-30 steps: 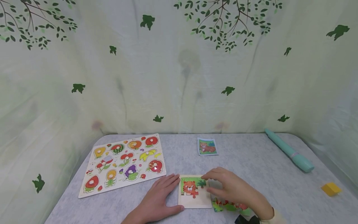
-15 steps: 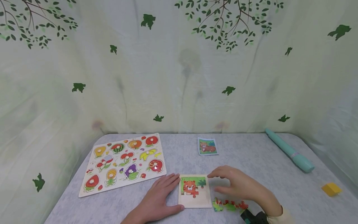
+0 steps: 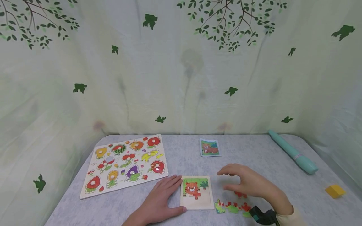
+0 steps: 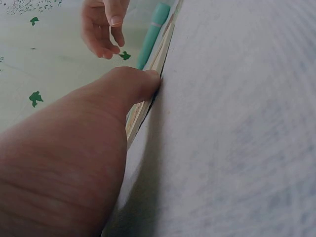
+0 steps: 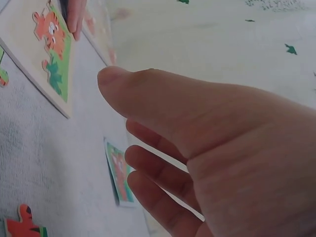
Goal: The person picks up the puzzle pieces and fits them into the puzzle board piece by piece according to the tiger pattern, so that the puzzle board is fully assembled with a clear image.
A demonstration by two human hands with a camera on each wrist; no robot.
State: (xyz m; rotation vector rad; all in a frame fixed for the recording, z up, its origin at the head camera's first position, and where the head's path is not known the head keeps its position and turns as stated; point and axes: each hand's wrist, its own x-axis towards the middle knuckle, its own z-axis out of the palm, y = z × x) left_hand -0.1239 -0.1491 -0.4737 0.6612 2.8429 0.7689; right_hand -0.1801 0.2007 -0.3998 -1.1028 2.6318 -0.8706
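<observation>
A small square wooden puzzle board (image 3: 205,203) lies at the front middle of the table, its upper part filled with joined jigsaw pieces showing a tiger's head (image 3: 192,189) and a green plant. My left hand (image 3: 159,200) rests at the board's left side, fingertips at the upper corner and thumb at the lower one. In the left wrist view the thumb (image 4: 143,84) touches the board's edge. My right hand (image 3: 250,182) hovers to the right of the board, fingers loosely bent, nothing between thumb and fingers. Below it lie several loose jigsaw pieces (image 3: 233,208), partly hidden by the hand.
A fruit peg puzzle (image 3: 138,168) lies at the left. Behind the board is a small picture card (image 3: 210,148) of a tiger. At the right are a long teal stick (image 3: 291,152) with a thick end and a yellow block (image 3: 335,191). A printed curtain surrounds the table.
My right hand has drawn away from the board's upper right corner, moving right and uncovering more of the board and the loose pieces. The left hand stays in place.
</observation>
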